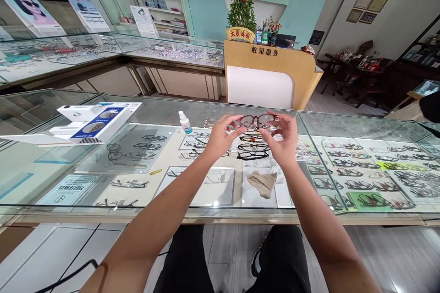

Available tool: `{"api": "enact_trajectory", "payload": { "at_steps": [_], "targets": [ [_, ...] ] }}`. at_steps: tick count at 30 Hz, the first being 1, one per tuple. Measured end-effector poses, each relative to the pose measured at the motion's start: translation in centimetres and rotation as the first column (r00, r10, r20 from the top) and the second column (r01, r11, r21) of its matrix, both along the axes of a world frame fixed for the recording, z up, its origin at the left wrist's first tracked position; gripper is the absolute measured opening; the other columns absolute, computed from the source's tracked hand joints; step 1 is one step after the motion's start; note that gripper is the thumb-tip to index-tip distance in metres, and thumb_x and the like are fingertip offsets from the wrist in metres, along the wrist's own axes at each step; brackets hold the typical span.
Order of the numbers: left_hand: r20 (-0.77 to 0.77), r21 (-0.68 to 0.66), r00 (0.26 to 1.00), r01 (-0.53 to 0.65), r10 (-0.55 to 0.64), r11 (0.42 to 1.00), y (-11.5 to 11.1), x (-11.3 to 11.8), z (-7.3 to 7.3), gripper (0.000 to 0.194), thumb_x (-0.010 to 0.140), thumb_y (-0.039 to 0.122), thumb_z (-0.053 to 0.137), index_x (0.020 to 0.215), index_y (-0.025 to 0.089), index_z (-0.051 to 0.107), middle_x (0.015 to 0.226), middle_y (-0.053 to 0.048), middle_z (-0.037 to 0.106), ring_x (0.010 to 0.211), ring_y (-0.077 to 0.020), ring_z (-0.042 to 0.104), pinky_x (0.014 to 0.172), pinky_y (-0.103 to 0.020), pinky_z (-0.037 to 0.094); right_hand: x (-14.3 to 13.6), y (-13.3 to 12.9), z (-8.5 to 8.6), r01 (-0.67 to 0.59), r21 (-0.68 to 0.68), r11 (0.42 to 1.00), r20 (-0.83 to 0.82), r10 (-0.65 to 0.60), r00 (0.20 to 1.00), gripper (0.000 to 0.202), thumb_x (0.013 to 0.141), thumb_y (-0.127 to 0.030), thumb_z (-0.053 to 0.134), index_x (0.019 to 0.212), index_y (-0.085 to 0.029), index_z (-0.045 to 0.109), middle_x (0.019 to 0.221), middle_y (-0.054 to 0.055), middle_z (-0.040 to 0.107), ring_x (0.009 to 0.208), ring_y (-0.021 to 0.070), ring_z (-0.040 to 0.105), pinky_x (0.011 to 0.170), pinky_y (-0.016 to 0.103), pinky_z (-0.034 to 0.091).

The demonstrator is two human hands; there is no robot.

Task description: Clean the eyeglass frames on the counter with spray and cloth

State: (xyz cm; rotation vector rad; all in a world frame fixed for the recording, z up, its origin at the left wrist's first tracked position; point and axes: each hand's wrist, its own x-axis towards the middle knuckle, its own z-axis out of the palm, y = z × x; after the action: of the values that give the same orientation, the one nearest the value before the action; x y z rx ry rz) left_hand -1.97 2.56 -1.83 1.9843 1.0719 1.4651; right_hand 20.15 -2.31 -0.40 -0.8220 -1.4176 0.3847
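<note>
The pair of glasses (pixel 257 122) is held above the glass counter (pixel 62 155), near its far edge and roughly midway along the section in front of the person; the frame is dark and brownish, with two rounded lenses side by side; its long axis runs left to right, level with the counter's far edge; which way the lens fronts face cannot be told with certainty, and the temples are not clearly visible.

The left hand (pixel 220 139) pinches the left end of the frame between thumb and fingertips, the remaining fingers curled loosely; the right hand (pixel 283 142) pinches the right end likewise, fingers bent around the rim; both forearms reach forward over the counter from the lower edge of the view.

Directly beneath the glasses, inside the case, a column of dark frames (pixel 252 146) lies on a pale tray; a crumpled tan cloth (pixel 263 183) rests on the glass just nearer the person, between the two forearms; a small spray bottle (pixel 184 122) with a blue base stands upright on the counter, to the left of the left hand and apart from it; a white and blue display box (pixel 94 121) sits further left on the counter top; rows of further frames fill the case to the right; beyond the counter stands a wooden cashier desk (pixel 271 73) bearing a potted plant (pixel 241 7).
</note>
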Motion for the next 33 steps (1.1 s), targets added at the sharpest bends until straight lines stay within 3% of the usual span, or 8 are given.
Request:
{"api": "enact_trajectory", "payload": {
  "at_steps": [6,12,17,22,24,27,30,33],
  "targets": [
    [-0.075,-0.095,0.977,0.193,-0.201,0.977,0.4,0.0,-0.1,0.045,0.097,0.055,0.077,0.133,0.027,0.082,0.126,-0.011,0.082,0.104,-0.0254,0.078,0.083,-0.036,0.061,-0.3,-0.8,0.2,-0.010,0.133,0.991,0.148,-0.010,0.989,0.050,0.094,-0.038,0.088,0.134,-0.033,0.058,0.139,0.011,0.078,0.127,0.0324,0.075,0.100,0.054,0.063],
    [-0.078,-0.134,0.964,0.242,-0.254,0.961,-0.1,-0.2,0.5,0.050,0.100,0.062,0.074,0.136,0.028,0.080,0.136,-0.014,0.080,0.111,-0.0270,0.080,0.085,-0.037,0.063,-0.3,-0.8,0.1,0.016,0.245,0.969,0.292,-0.089,0.952,0.052,0.095,-0.033,0.087,0.139,-0.037,0.060,0.133,0.009,0.079,0.124,0.0348,0.074,0.105,0.058,0.061],
    [0.118,-0.207,0.924,0.381,-0.363,0.901,-0.9,-0.8,2.0,0.065,0.098,0.080,0.065,0.133,0.028,0.078,0.132,-0.014,0.081,0.111,-0.0285,0.079,0.087,-0.039,0.063,-0.4,-0.5,0.0,-0.009,0.291,0.957,0.593,-0.173,0.786,0.042,0.104,-0.027,0.072,0.143,-0.037,0.064,0.138,0.009,0.079,0.128,0.0354,0.072,0.109,0.061,0.056],
    [0.136,-0.358,0.954,0.297,-0.266,0.885,-0.6,-1.0,2.2,0.061,0.095,0.084,0.064,0.097,0.025,0.080,0.091,-0.008,0.075,0.080,-0.0221,0.068,0.068,-0.035,0.055,-1.0,-0.6,-0.3,0.017,0.308,0.951,0.738,-0.250,0.626,0.040,0.108,-0.024,0.066,0.146,-0.035,0.068,0.139,0.007,0.081,0.132,0.0337,0.069,0.106,0.054,0.055],
    [0.166,-0.500,0.956,0.292,-0.241,0.815,-0.2,-1.2,2.0,0.063,0.093,0.084,0.066,0.076,0.023,0.072,0.069,-0.004,0.057,0.061,-0.0169,0.051,0.056,-0.032,0.043,-1.5,-0.9,-0.5,-0.001,0.344,0.939,0.764,-0.280,0.581,0.041,0.108,-0.021,0.066,0.147,-0.034,0.068,0.141,0.005,0.081,0.133,0.0322,0.068,0.108,0.052,0.054],
    [0.198,-0.673,0.944,0.328,-0.266,0.663,0.0,-1.7,2.1,0.058,0.086,0.070,0.082,0.064,0.022,0.058,0.064,0.003,0.035,0.056,-0.0110,0.030,0.052,-0.027,0.026,-2.2,-1.2,-0.8,-0.034,0.428,0.903,0.773,-0.347,0.531,0.038,0.108,-0.014,0.065,0.142,-0.030,0.071,0.143,0.003,0.081,0.133,0.0299,0.068,0.110,0.049,0.052],
    [0.247,-0.753,0.927,0.367,-0.283,0.546,0.2,-2.4,2.3,0.047,0.079,0.053,0.093,0.070,0.019,0.061,0.068,0.004,0.034,0.061,-0.0096,0.028,0.055,-0.025,0.022,-2.7,-1.4,-1.2,-0.057,0.492,0.869,0.778,-0.410,0.477,0.034,0.108,-0.012,0.065,0.137,-0.027,0.074,0.144,0.001,0.082,0.132,0.0283,0.068,0.109,0.046,0.052],
    [0.323,-0.768,0.903,0.425,-0.283,0.479,0.5,-3.1,2.3,0.053,0.073,0.055,0.097,0.069,0.019,0.059,0.069,0.005,0.034,0.062,-0.0089,0.027,0.056,-0.025,0.022,-2.9,-1.5,-1.5,-0.062,0.496,0.866,0.793,-0.423,0.439,0.033,0.109,-0.013,0.065,0.137,-0.028,0.073,0.146,0.000,0.081,0.133,0.0281,0.068,0.109,0.046,0.052]
  ]
}}
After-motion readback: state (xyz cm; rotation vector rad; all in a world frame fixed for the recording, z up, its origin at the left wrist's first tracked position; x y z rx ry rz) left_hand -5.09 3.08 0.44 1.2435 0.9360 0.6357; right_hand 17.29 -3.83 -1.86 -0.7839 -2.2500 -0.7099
